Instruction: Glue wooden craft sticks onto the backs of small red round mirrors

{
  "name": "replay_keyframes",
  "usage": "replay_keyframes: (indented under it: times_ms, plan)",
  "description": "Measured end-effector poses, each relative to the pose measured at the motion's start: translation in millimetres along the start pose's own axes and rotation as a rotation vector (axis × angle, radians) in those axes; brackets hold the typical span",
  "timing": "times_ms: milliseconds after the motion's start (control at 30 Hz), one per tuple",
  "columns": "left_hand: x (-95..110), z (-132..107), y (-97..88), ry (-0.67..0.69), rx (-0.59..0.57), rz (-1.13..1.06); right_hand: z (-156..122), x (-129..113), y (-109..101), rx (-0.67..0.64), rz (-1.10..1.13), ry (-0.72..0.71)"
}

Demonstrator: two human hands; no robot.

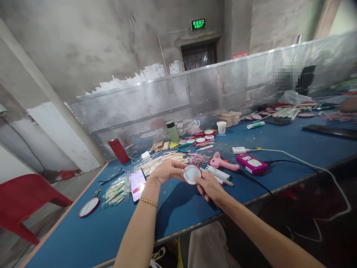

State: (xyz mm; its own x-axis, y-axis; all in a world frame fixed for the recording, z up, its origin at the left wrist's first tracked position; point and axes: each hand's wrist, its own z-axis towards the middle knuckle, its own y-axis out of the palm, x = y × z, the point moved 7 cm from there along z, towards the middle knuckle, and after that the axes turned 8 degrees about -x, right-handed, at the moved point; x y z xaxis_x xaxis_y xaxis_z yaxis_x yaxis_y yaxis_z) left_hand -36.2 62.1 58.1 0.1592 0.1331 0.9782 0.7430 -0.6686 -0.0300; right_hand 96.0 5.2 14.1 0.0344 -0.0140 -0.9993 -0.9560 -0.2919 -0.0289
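A red-rimmed white disc (192, 174) is pinched at opposite sides by the left hand (169, 170), wrist bent, and right hand (209, 186), forearm slanting inward; below, blue tabletop (111, 232) runs to its near edge; markers (220, 174) lie close beyond.

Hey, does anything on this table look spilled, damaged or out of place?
Mainly the white cable: it droops off the table in a loose loop, so it might snag. Colourful bits lie heaped loosely by the glue gun, perhaps spilled. The disc, held in left hand and right hand, shows no visible damage.
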Motion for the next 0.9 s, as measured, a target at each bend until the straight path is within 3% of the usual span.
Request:
replay_keyframes:
  times_ms: [100,200,400,500,567,733,900]
  plan:
    - [4.0,0.2,5.5,-0.002,-0.045,0.006,-0.3,0.3,2.0,-0.013,0.001,-0.004]
    - [8.2,1.6,9.3,0.003,-0.02,-0.038,-0.2,3.4,2.4,-0.023,0.057,-0.011]
    - [13.7,-8.0,11.3,0.127,0.271,-0.049,2.1,6.9,-4.9,0.037,0.207,-0.061]
    - [1.7,-8.4,31.4,0.052,0.136,0.06,3.4,4.7,-7.9,0.074,0.204,-0.083]
    - [-1.3,-7.8,36.7,0.077,0.135,0.082,3.9,2.9,-8.3,0.086,0.191,-0.092]
    - [-0.3,-3.1,28.6,0.128,0.31,0.15,2.8,-2.3,-4.7,0.04,0.277,-0.156]
    - [7.2,-9.1,14.1,0.208,0.484,0.201,0.4,-3.5,5.2,-0.115,0.467,-0.149]
